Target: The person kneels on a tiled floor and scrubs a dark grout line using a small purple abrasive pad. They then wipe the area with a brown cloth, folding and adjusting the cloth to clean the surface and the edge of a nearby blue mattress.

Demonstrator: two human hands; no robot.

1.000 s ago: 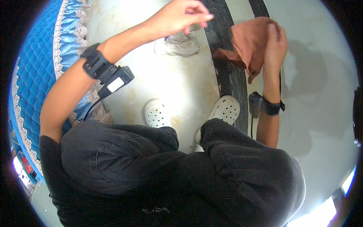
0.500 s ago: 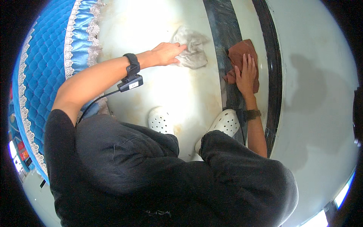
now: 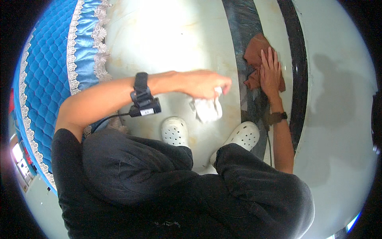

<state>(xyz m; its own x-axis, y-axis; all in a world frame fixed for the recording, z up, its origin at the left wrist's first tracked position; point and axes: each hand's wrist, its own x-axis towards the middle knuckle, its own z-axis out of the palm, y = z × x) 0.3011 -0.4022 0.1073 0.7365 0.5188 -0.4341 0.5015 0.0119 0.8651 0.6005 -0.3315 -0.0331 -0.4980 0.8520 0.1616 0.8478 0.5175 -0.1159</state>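
My left hand point(image 3: 207, 84) is closed on a crumpled white cloth point(image 3: 208, 110), which dangles below the fingers and looks smeared by motion. It hangs over the pale floor in front of my feet. To the right, my right hand point(image 3: 271, 75) lies flat with fingers stretched on a reddish-brown cloth point(image 3: 256, 49). That cloth is spread and bunched across the edge of the dark floor strip point(image 3: 247, 24), partly hidden by the palm.
A blue quilted bed cover point(image 3: 51, 51) with white lace trim point(image 3: 102, 51) runs along the left. My white perforated clogs point(image 3: 175, 131) stand on the shiny pale floor point(image 3: 139, 47). A black baseboard point(image 3: 299, 59) borders the pale wall point(image 3: 338, 131) at right.
My left hand has lifted the white cloth off the floor and brought it right and nearer to me. The right hand stays flat on the brown cloth.
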